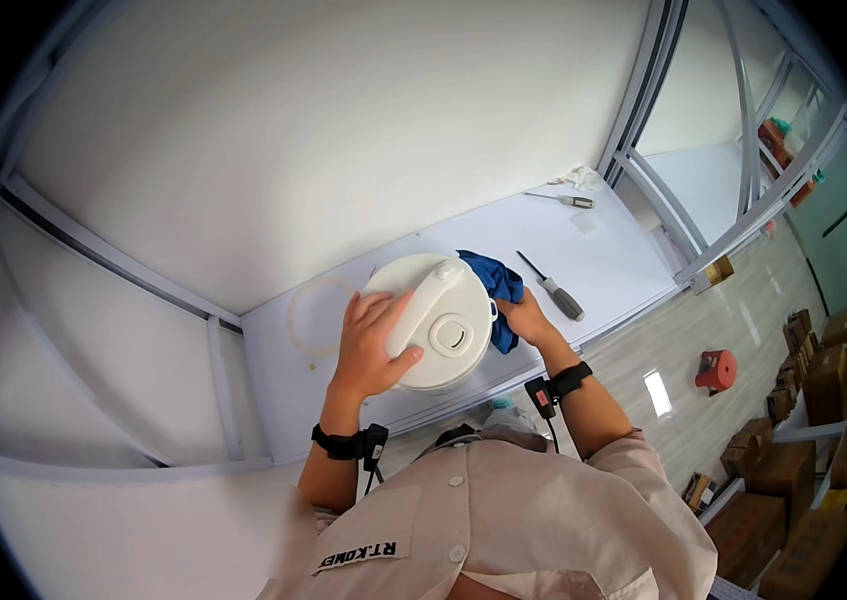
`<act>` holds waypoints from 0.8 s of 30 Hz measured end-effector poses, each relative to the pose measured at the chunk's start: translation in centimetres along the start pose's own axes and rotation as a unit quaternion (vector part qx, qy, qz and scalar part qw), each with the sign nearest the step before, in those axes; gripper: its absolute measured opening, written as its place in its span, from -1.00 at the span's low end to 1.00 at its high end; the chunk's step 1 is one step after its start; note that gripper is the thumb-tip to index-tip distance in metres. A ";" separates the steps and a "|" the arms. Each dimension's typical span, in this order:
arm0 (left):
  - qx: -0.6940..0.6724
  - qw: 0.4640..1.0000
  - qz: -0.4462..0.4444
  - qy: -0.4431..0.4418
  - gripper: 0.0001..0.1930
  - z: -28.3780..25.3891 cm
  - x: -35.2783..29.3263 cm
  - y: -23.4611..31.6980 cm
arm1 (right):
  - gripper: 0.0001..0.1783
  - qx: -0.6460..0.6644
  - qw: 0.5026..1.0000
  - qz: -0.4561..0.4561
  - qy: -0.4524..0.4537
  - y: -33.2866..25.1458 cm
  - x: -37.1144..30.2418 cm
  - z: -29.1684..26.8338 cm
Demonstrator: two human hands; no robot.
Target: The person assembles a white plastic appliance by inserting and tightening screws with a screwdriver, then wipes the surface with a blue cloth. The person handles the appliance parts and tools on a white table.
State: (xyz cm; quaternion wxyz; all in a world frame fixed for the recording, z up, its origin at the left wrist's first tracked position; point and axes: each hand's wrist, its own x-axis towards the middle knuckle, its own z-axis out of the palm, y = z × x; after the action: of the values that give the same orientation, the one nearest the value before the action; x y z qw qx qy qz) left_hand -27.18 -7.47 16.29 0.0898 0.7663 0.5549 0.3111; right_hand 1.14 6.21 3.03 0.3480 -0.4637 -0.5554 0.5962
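Observation:
In front of me on the white tabletop (614,250) sits a round white appliance (469,345) that looks like a lidded pot. A long raised bar runs across its top, beside a small round fitting with a dark slot. My left hand (374,340) grips its left side, thumb and fingers spread over the top near the bar. In my right hand (527,318) is a bunched blue cloth (494,280), pressed against the appliance's right side by a small loop-shaped tab. My right fingertips are partly hidden in the cloth.
Right of the cloth lies a grey-handled screwdriver (566,302); another screwdriver (576,202) lies farther back near crumpled white material (581,178). A pale ring (294,325) rests at left. White walls and metal frames border the table. A red stool (716,371) and cardboard boxes (784,470) stand at right.

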 end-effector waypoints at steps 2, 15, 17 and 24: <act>-0.001 1.000 0.003 -0.001 -0.18 0.0 0.1 0.0 | -0.65 0.024 0.999 0.028 -0.002 1.2 0.0 -0.1; -0.016 1.000 -0.019 0.006 -0.19 0.2 -0.5 0.0 | -0.72 0.088 0.987 -0.115 0.071 -4.9 2.1 -0.1; -0.022 1.000 -0.014 0.009 -0.19 0.4 -0.3 0.0 | -0.73 0.031 0.984 -0.173 0.004 -6.6 1.2 0.7; -0.012 1.000 -0.003 0.015 -0.19 0.4 -0.3 -0.1 | -0.72 0.091 0.994 -0.060 0.012 -5.3 0.8 0.8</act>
State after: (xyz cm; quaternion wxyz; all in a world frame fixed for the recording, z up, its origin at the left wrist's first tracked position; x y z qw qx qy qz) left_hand -27.07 -7.67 15.83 0.0917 0.7588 0.5545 0.3292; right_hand -0.43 7.44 8.06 0.4305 -0.4029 -0.5214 0.6168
